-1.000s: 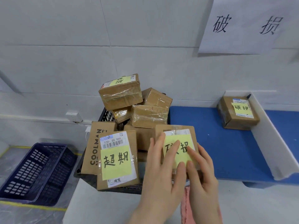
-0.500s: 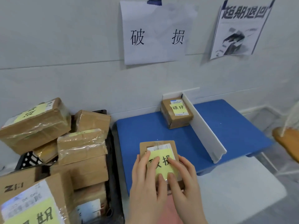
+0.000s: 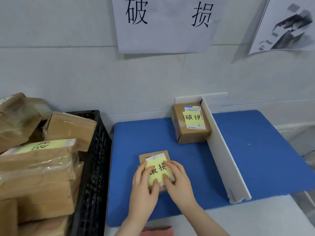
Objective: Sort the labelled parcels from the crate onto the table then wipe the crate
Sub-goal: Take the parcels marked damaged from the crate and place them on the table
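A black crate [image 3: 95, 159] stands at the left, just beside the bench [image 3: 150, 133], and is piled above its rim with brown taped parcels [image 3: 39, 183]. One of them, near the top, carries a yellow note [image 3: 42, 145] with handwriting on it. The bench has a blue top, split by an upright white divider [image 3: 225, 150] that runs from the wall toward the front edge. In the back corner of the left section, touching the divider, sits a small box [image 3: 189, 133] with a printed label and a yellow note reading 破损.

Nearer the front of that same left section is the held parcel [image 3: 156, 155], also bearing a yellow 破损 note. The left hand [image 3: 144, 183] grips its left side, fingers [image 3: 141, 169] bent down along the edge and close together, thumb lying on the note. The right hand [image 3: 179, 183] does likewise on the right side, fingers [image 3: 177, 166] curled over the edge, thumb on the note. Whether the parcel touches the blue top or is just above it cannot be told.

On the wall above hangs a white sheet [image 3: 163, 23] marked 破损, with a second, blurred printed sheet [image 3: 286, 26] to its right. A pink cloth [image 3: 156, 231] shows at the bottom edge between the forearms.
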